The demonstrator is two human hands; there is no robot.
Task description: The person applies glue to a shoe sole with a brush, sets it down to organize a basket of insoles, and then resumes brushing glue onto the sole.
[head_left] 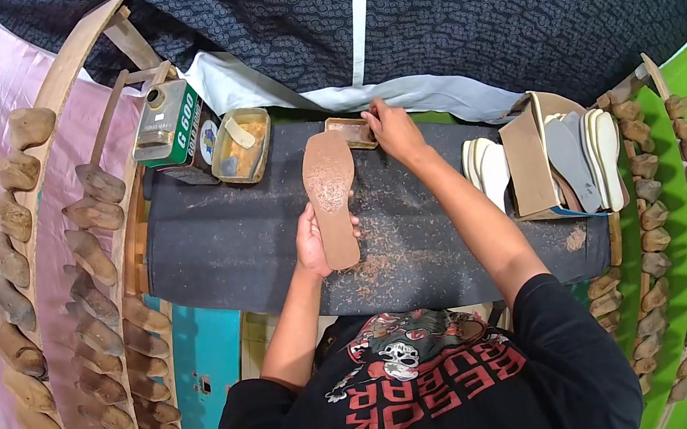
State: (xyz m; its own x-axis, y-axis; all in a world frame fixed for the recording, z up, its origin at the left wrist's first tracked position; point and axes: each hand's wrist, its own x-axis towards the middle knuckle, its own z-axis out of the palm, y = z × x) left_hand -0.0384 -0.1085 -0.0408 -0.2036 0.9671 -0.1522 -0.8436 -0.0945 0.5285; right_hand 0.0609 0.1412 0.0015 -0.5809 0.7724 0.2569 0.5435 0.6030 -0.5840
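A brown insole (333, 203) stands out over the dark-covered table, its wide end pointing away and a shiny patch on its upper half. My left hand (310, 242) is closed round its lower part, thumb on one edge and fingertips showing at the other. My right hand (393, 129) is at the right end of a small shallow tray (352, 131) near the table's far edge. Its fingers are bent together there, and what they hold, if anything, is too small to make out. The insole's tip partly overlaps the tray's left end.
A G 600 can (168, 130) and a yellowish container (241, 147) stand at the back left of the dark table (223, 241). At right are white soles (488, 171) and a cardboard box (528, 160) of insoles. Racks of wooden shoe lasts (88, 257) flank both sides. Brown shavings litter the cloth.
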